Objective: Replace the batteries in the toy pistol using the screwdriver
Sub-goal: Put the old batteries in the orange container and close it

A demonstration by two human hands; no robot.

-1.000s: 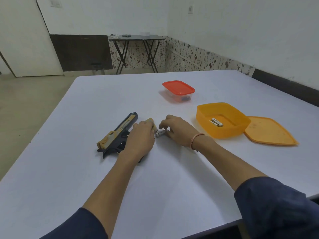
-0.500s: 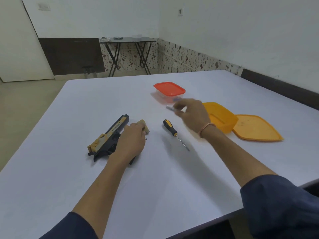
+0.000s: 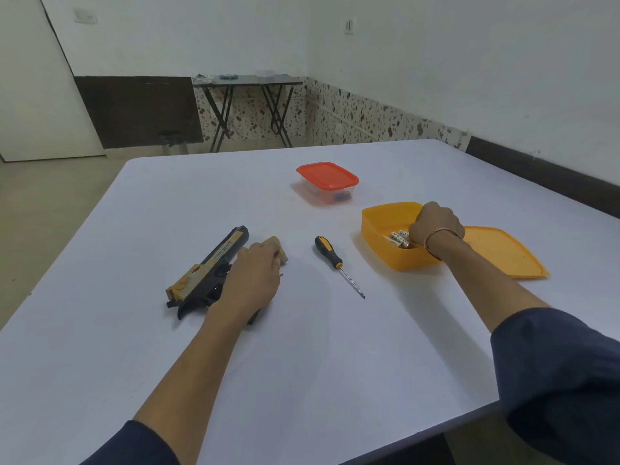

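Note:
The black and tan toy pistol [image 3: 214,263] lies on its side on the white table [image 3: 302,364], left of centre. My left hand [image 3: 251,280] lies over its grip and holds it down. A tan cover piece [image 3: 277,245] sticks out by my fingertips, and a tiny screw [image 3: 281,274] lies beside the hand. The black and yellow screwdriver [image 3: 330,255] rests loose on the table between my hands. My right hand [image 3: 436,226] reaches down into the open orange box [image 3: 379,226], fingers curled and hidden, right beside several batteries [image 3: 399,238].
The orange lid [image 3: 500,253] lies flat to the right of the orange box. A clear container with a red lid [image 3: 327,176] stands farther back. The table's near edge runs close to my right sleeve. A folding table stands by the far wall.
My right hand pulled a battery from the pistol, carried it right over the screwdriver and now sits inside the orange box. My left hand stayed on the pistol.

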